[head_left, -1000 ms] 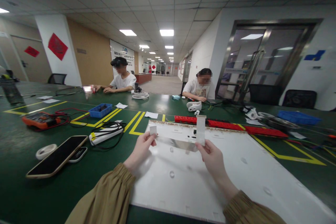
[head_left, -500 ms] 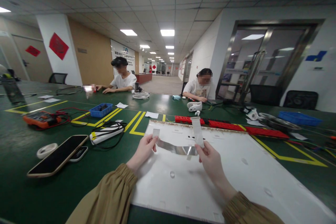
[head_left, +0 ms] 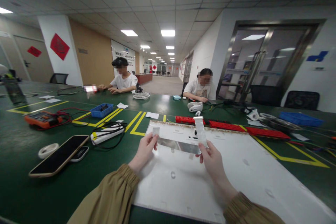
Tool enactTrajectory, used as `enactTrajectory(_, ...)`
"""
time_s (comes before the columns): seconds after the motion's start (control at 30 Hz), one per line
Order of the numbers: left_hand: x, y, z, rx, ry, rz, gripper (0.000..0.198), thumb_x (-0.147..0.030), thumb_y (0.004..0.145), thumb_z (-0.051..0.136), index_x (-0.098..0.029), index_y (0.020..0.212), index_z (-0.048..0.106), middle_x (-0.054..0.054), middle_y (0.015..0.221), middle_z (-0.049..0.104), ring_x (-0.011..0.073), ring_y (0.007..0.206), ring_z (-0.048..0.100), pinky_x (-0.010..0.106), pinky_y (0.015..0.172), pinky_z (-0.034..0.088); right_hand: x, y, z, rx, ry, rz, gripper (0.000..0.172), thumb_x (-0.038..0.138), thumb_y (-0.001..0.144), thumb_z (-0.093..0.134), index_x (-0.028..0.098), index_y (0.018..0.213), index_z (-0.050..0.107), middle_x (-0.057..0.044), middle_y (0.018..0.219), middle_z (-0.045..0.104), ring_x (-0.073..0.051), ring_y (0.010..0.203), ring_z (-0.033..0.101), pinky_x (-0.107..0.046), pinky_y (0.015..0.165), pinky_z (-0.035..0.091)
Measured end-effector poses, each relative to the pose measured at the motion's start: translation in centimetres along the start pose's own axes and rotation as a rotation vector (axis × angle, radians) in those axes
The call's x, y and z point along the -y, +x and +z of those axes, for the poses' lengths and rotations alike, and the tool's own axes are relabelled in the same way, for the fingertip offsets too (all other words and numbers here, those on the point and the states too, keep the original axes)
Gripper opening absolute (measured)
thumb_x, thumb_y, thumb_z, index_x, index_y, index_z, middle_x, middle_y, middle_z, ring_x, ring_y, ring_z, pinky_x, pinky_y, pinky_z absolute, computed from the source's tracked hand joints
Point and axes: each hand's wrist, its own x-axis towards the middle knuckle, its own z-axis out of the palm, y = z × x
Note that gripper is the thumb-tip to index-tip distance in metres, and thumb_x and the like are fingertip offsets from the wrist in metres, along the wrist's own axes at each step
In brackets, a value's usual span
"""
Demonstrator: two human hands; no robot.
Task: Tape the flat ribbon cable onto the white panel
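A flat ribbon cable [head_left: 178,145] stretches between my two hands above a large white panel [head_left: 210,178]. My left hand [head_left: 146,148] pinches it near one end, and a short pale end piece sticks up past the thumb. Further along, my right hand [head_left: 210,154] grips the cable between thumb and fingers. From there the white, striped other end rises upright, tipped with a connector. The middle span looks silvery and hangs nearly straight. Loose small dark bits lie on the panel behind the cable.
A phone [head_left: 60,155], a white tape-like ring [head_left: 48,150], an orange multimeter [head_left: 43,119] and a blue tray [head_left: 102,110] lie on the left. Red power strips [head_left: 228,126] run behind the panel. Two people [head_left: 201,85] sit across the green table.
Both hands keep their hold on the ribbon cable. The middle span is pulled straighter, and my right hand with the raised end has shifted slightly right.
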Motion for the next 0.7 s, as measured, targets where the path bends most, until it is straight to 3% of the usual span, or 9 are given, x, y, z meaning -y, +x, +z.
enactTrajectory(0.17,-0.2,-0.1,0.1,-0.008,0.034,0.020,0.030,-0.045,0.082,0.052,-0.016,0.079,0.059,0.000,0.069,0.056,0.0110,0.051,0.050,0.022,0.049,0.038,-0.2,0.0,0.1,-0.007,0.038,0.010,0.046,0.055,0.079,0.051,0.013,0.097,0.054,0.002,0.046,0.051,-0.013,0.041,0.050,-0.022,0.041,0.037)
enactTrajectory(0.4,-0.6,-0.3,0.5,0.047,-0.041,0.020,0.028,-0.043,0.082,0.054,-0.017,0.091,0.056,-0.002,0.068,0.051,0.0090,0.049,0.048,0.020,0.047,0.038,0.3,-0.1,0.1,-0.050,0.161,0.065,0.047,0.057,0.075,0.053,0.013,0.093,0.055,0.000,0.056,0.053,-0.013,0.045,0.052,-0.021,0.036,0.039)
enactTrajectory(0.7,0.1,-0.2,0.2,0.037,0.090,0.054,0.028,-0.037,0.087,0.045,-0.018,0.102,0.059,-0.001,0.067,0.052,0.0097,0.050,0.048,0.021,0.050,0.039,1.0,-0.2,0.3,-0.014,0.162,0.075,0.046,0.056,0.076,0.052,0.012,0.089,0.056,0.000,0.054,0.052,-0.012,0.043,0.050,-0.021,0.037,0.039)
